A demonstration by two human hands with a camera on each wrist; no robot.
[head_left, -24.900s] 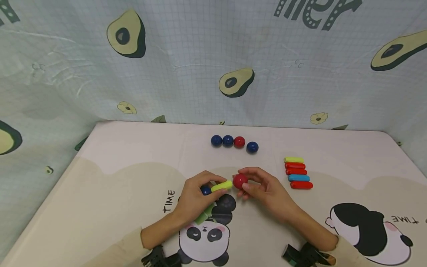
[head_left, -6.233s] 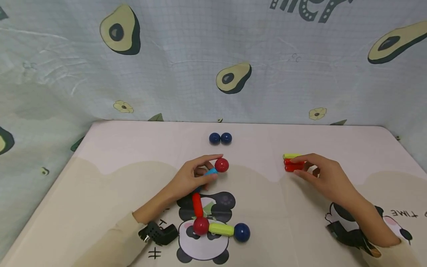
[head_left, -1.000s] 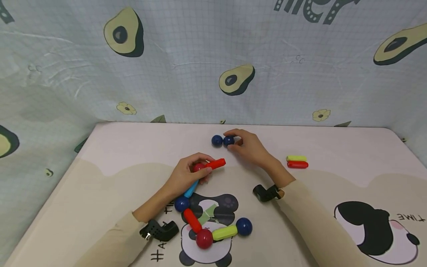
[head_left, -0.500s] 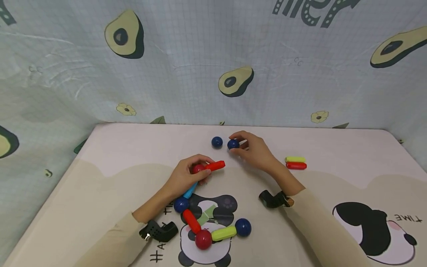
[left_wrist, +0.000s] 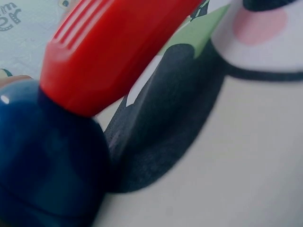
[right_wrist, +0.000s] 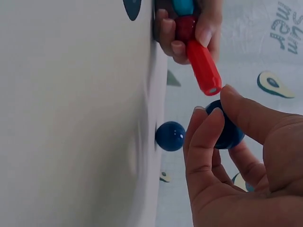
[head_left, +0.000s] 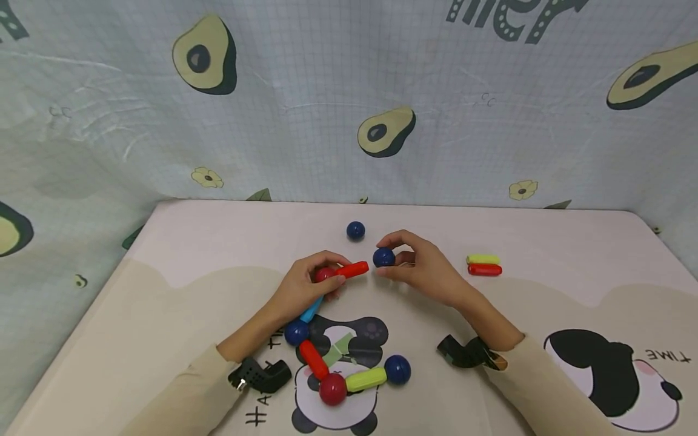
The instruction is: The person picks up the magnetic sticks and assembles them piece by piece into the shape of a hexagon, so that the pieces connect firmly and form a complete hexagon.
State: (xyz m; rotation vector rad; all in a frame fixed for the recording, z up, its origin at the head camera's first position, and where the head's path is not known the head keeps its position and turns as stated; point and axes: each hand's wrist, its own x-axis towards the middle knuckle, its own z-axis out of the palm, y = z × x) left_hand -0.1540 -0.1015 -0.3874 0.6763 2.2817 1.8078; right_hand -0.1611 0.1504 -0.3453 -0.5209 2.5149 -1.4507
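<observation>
My left hand (head_left: 308,284) grips a red ball (head_left: 324,274), with a red rod (head_left: 352,269) pointing right from it. A light-blue rod (head_left: 311,310) runs down from the grip to a blue ball (head_left: 297,333). The chain continues through a second red rod (head_left: 314,360), a red ball (head_left: 333,389) and a yellow-green rod (head_left: 366,379) to an end blue ball (head_left: 398,370). Thumb and fingers of my right hand (head_left: 428,269) pinch another blue ball (right_wrist: 230,132), just short of the upper red rod's free tip. Close up, the left wrist view shows the second red rod (left_wrist: 109,52) meeting a blue ball (left_wrist: 47,156).
One loose blue ball (head_left: 355,231) lies near the table's back edge. To the right, a yellow-green rod (head_left: 482,259) and a red rod (head_left: 485,270) lie side by side. A patterned cloth (head_left: 294,72) hangs behind the table.
Over the last second my right hand has drawn a blue ball away from its neighbour, toward the left hand's rod. Since the oldest frame the chain has grown and fewer loose pieces lie about.
</observation>
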